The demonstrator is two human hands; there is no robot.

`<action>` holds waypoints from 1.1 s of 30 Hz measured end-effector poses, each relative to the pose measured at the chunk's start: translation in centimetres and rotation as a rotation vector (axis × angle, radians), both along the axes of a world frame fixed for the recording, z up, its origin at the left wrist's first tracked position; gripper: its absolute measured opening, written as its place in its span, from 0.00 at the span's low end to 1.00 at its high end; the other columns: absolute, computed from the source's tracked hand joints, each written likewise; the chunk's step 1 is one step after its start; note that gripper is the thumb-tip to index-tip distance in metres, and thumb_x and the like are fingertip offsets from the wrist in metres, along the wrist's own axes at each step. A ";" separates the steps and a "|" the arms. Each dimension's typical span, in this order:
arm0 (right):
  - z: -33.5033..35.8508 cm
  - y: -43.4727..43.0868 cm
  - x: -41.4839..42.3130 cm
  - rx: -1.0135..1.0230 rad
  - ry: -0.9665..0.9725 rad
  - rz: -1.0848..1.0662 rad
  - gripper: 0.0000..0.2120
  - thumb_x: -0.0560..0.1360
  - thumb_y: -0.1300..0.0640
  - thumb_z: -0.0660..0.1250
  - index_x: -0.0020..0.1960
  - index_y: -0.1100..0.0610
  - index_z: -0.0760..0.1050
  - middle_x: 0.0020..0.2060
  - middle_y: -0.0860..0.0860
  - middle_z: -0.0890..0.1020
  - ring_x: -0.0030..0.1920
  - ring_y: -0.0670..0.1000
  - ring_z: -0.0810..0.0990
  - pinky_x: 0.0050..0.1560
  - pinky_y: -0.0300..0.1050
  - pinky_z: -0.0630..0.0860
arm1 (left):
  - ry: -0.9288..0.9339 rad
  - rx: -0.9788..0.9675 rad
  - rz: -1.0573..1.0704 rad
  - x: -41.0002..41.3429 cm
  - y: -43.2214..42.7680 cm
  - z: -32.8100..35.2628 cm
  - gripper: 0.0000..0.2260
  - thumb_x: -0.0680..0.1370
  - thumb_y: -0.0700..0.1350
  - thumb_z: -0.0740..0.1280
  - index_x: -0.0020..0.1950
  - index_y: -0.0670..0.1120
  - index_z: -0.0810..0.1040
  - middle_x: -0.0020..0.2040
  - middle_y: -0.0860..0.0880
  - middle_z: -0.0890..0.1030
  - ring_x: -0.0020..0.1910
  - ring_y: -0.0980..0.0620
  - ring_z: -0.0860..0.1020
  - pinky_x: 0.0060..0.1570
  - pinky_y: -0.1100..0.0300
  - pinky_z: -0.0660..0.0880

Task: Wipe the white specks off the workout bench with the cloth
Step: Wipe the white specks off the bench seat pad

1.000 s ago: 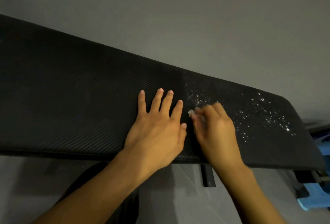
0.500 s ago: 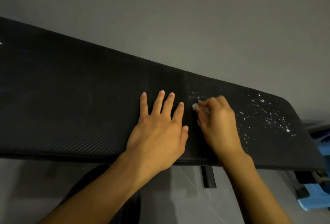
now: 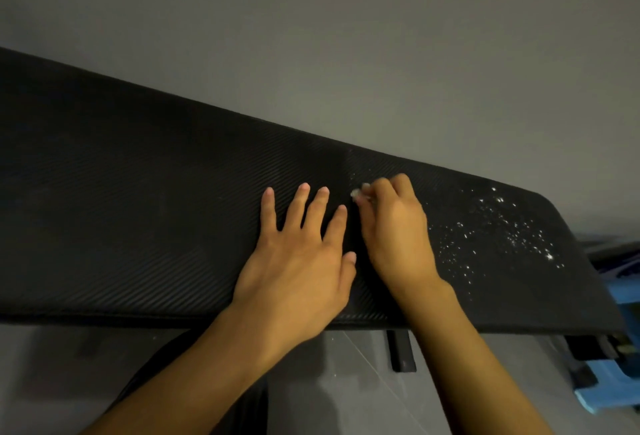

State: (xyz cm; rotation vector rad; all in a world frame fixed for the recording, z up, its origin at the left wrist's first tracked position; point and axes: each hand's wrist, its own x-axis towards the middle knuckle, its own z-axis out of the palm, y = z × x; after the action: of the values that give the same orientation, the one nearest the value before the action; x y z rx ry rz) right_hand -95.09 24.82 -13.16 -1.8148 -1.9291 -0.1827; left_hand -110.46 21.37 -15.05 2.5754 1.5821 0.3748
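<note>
**Around the Edges**

A plain grey wall [image 3: 346,36] filled the upper half of what I saw. Below me lay a grey tiled floor [image 3: 329,393], with one thin seam crossing it slantwise. Low at my right sat a blue plastic thing [image 3: 613,389], cut off by the edge. Higher on that side was dark clutter [image 3: 609,251] I could not make out. A dark shape [image 3: 242,414] lay nearest me.

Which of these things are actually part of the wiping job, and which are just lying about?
Part of the job: black bench; white specks at its right end; small pale cloth pinched in the right hand; left hand resting flat on the bench.
Just there: blue object low at the right edge; grey wall.
</note>
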 end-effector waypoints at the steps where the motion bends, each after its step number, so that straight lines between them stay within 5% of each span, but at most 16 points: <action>1: -0.1 0.8 -0.3 0.006 -0.024 -0.024 0.09 0.81 0.55 0.65 0.52 0.61 0.77 0.48 0.55 0.75 0.40 0.55 0.78 0.37 0.53 0.78 | 0.000 0.000 0.002 0.0 0.0 0.0 0.31 0.81 0.59 0.45 0.80 0.46 0.64 0.80 0.39 0.62 0.80 0.37 0.57 0.74 0.29 0.53; 8: 1.1 -4.9 0.3 -0.083 0.030 0.121 0.06 0.79 0.56 0.69 0.53 0.57 0.81 0.46 0.48 0.74 0.38 0.46 0.77 0.35 0.45 0.78 | -0.015 0.017 0.003 0.1 -0.1 -0.3 0.30 0.81 0.58 0.48 0.78 0.44 0.68 0.78 0.37 0.66 0.79 0.36 0.61 0.73 0.28 0.56; 12: 0.5 -0.1 0.6 -0.018 -0.034 0.030 0.09 0.80 0.54 0.67 0.51 0.59 0.81 0.46 0.52 0.76 0.39 0.53 0.79 0.38 0.54 0.79 | -0.003 0.002 0.003 0.1 0.0 -0.1 0.31 0.80 0.58 0.46 0.79 0.45 0.66 0.79 0.38 0.64 0.80 0.37 0.59 0.74 0.28 0.54; 17: -0.2 3.2 -0.5 -0.004 -0.052 -0.041 0.09 0.81 0.57 0.65 0.54 0.62 0.81 0.51 0.56 0.77 0.50 0.56 0.77 0.48 0.53 0.78 | 0.000 -0.012 0.002 0.0 0.0 -0.1 0.31 0.81 0.59 0.48 0.79 0.45 0.66 0.79 0.39 0.65 0.80 0.38 0.59 0.74 0.29 0.55; 24: 0.2 -3.8 0.7 -0.031 0.047 0.169 0.09 0.80 0.57 0.68 0.57 0.60 0.81 0.48 0.50 0.75 0.48 0.50 0.80 0.50 0.47 0.80 | -0.035 0.020 0.010 0.2 0.1 -0.3 0.30 0.80 0.58 0.51 0.76 0.44 0.71 0.76 0.37 0.69 0.77 0.36 0.64 0.72 0.27 0.59; 33: 0.4 4.5 -0.5 -0.030 -0.034 0.029 0.08 0.81 0.58 0.65 0.53 0.63 0.80 0.49 0.56 0.76 0.46 0.56 0.79 0.45 0.54 0.79 | 0.008 -0.018 0.008 0.1 0.2 -0.1 0.32 0.80 0.60 0.45 0.80 0.46 0.64 0.80 0.39 0.61 0.81 0.38 0.56 0.75 0.29 0.52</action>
State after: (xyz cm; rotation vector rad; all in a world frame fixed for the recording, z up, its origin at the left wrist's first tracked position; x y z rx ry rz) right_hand -95.56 29.35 -12.80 -1.8132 -1.9902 -0.1762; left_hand -110.37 21.56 -15.13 2.5613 1.5908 0.3492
